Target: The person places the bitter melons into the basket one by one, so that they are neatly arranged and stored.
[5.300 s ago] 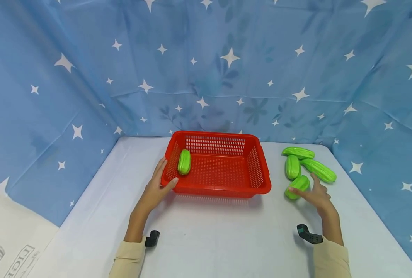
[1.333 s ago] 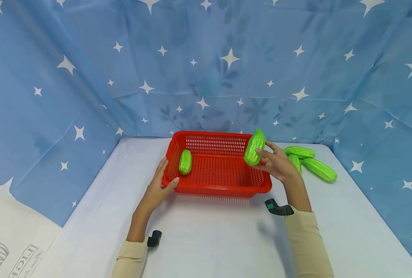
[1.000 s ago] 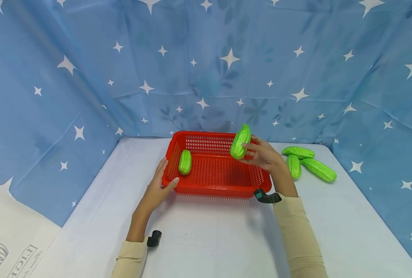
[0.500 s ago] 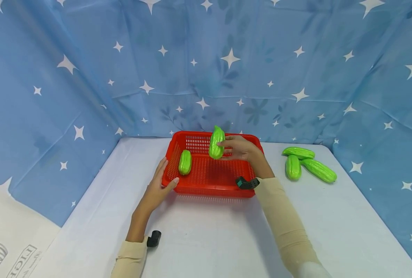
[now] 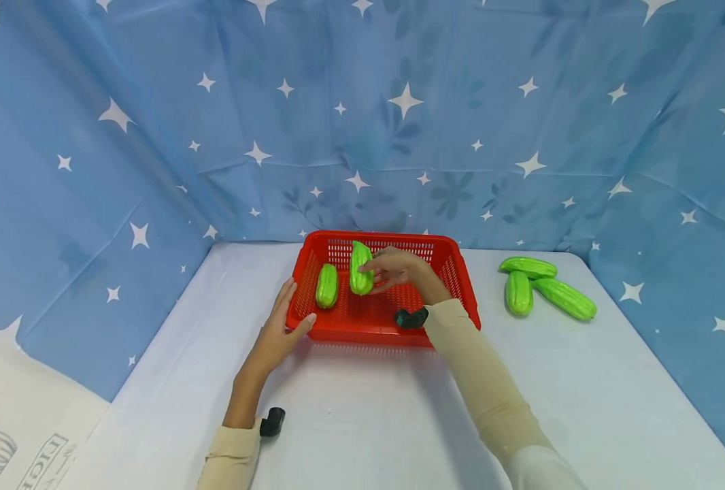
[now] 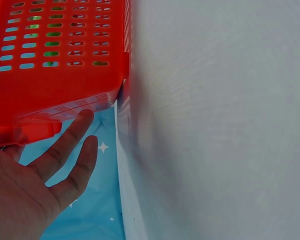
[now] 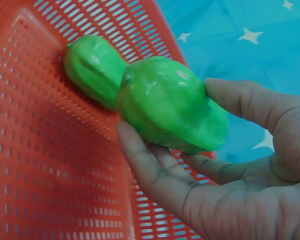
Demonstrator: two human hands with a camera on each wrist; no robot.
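Note:
In the head view, a red plastic basket [image 5: 393, 336] with slotted walls stands at the table's far side. My right hand [image 5: 397, 267] is over the basket and pinches a green ribbed gourd [image 5: 360, 269] between thumb and fingers, its stem end pointing away. The right wrist view shows the held gourd [image 7: 165, 102] partly covering a second gourd [image 7: 94, 67] behind it. That second gourd [image 5: 327, 286] lies in the basket's left part. My left hand [image 5: 273, 337] rests against the basket's left front corner, fingers fairly straight along the side and thumb near the front rim.
Several more green gourds [image 5: 519, 294] lie grouped on the table to the right of the basket. A white cloth [image 5: 350, 422] covers the table. Blue star-patterned curtains [image 5: 368, 122] hang behind it and at both sides.
My right hand has picked up a gourd from the group at the right and carried it left across the basket, lowering it lately. The left hand has stayed at the basket's corner.

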